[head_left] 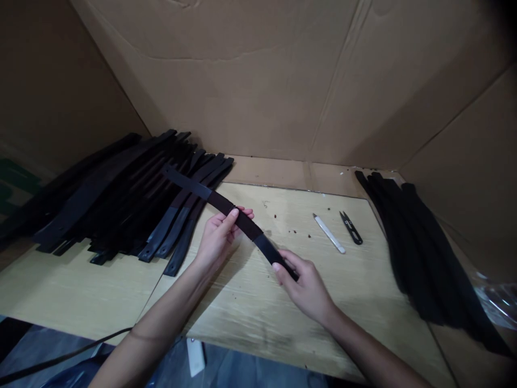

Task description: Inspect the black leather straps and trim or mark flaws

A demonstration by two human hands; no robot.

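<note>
A long black strap (220, 201), with a duller, browner middle section, runs slantwise between my hands above the table. My left hand (220, 231) pinches it near the middle, thumb on top and fingers beneath. Further down, my right hand (301, 277) grips the lower end, covering its tip. The strap's far end, which has a small hole, overlaps a big pile of similar black straps (109, 188) on the left. To the right lie a white pen-like tool (329, 233) and black thread snips (351, 227), both apart from my hands.
More black straps (420, 253) lie along the right side of the pale tabletop (250, 312). Cardboard walls (250, 97) stand at the back and sides. Small dark scraps (294, 231) are scattered mid-table. Below the front edge hangs a white object (196, 357), and a dark cord (68, 355) runs at lower left.
</note>
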